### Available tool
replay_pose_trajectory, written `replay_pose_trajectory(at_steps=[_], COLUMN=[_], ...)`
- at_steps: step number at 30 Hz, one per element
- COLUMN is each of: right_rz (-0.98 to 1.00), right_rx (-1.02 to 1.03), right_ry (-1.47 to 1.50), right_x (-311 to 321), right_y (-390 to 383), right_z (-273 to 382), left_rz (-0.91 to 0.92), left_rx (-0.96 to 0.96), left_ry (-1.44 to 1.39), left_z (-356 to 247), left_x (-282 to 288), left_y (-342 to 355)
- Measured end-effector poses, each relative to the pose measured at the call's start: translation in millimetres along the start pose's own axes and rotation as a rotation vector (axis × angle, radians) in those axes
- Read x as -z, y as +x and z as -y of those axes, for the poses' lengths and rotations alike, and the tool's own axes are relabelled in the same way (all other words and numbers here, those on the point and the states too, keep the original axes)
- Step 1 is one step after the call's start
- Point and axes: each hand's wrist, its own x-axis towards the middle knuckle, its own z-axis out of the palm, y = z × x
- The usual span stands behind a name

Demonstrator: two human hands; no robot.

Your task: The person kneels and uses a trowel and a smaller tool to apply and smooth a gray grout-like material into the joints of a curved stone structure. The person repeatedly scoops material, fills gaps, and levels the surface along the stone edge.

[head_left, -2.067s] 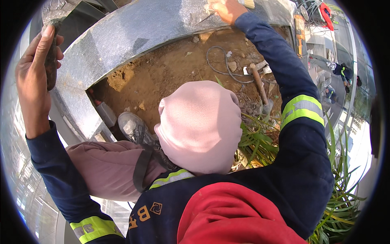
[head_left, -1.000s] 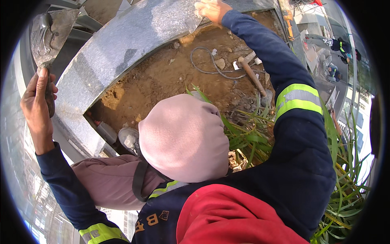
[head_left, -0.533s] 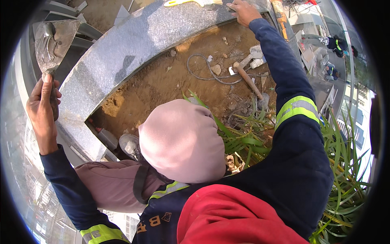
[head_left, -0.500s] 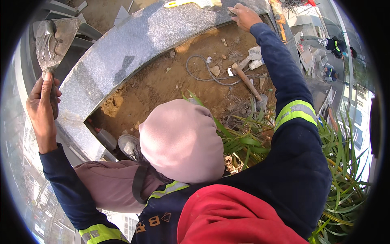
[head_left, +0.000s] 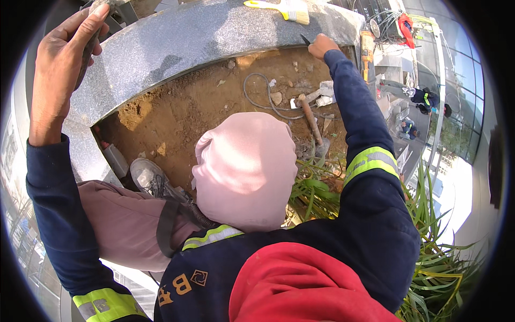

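Observation:
At the upper left, my left hand (head_left: 61, 70) is closed round the dark handle of a putty knife (head_left: 86, 59). The knife's broad blade is almost wholly cut off by the view's rim. My right hand (head_left: 323, 46) is closed at the inner edge of the curved grey stone slab (head_left: 214, 27), its arm stretched far forward. A small dark pointed piece (head_left: 306, 40) juts from its left side; I cannot make out what it is. A paintbrush (head_left: 292, 12) with a yellow-and-white handle lies on the slab, beyond and left of this hand.
Below the slab is bare soil (head_left: 182, 123) with a hammer (head_left: 311, 119), a grey cable (head_left: 247, 88) and rubble. An orange power tool (head_left: 367, 51) lies right of my right hand. Green leafy plants (head_left: 429, 268) grow at the right. Other people (head_left: 426, 99) are farther off.
My left hand has risen, carrying the putty knife's blade mostly out of view. My right hand has gone from extended fingers to closed, and a dark point now shows beside it. The view has shifted.

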Motion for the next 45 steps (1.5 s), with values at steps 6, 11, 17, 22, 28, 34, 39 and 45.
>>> replay_pose_trajectory(at_steps=[6, 11, 17, 22, 28, 34, 39, 45], right_rz=[0.061, 0.044, 0.052, -0.048, -0.376, -0.565, -0.525, -0.611], right_rx=[0.182, 0.31, 0.211, 0.151, 0.326, -0.149, -0.38, -0.427], right_ry=[-0.189, -0.084, 0.205, 0.453, 0.797, 1.413, 2.002, 1.958], right_x=[-26.5, -20.1, -4.7, 8.1, 34.3, -122.9, -175.0, -195.0], right_y=[25.4, -3.8, -38.1, -84.9, -146.8, -124.7, -95.5, -52.0], right_z=[-11.5, 56.4, 80.0, 166.5, 188.2, 84.7, 73.9, 70.3], left_rz=[0.014, 0.0, 0.037, 0.066, 0.097, 0.093, 0.078, -0.052], left_rx=[-0.046, -0.024, -0.075, -0.083, -0.058, 0.132, 0.099, 0.158], left_ry=[-0.033, -0.021, -0.104, -0.125, -0.116, -0.11, -0.156, -0.19], left_z=[17.5, 22.8, 22.4, 17.6, 2.0, -14.1, -20.0, -19.7], left_x=[10.0, 33.9, 21.1, 20.4, 23.9, 25.0, 29.1, 44.0], left_y=[-5.3, -19.4, -16.1, -12.3, -9.8, -14.5, -20.7, -24.2])
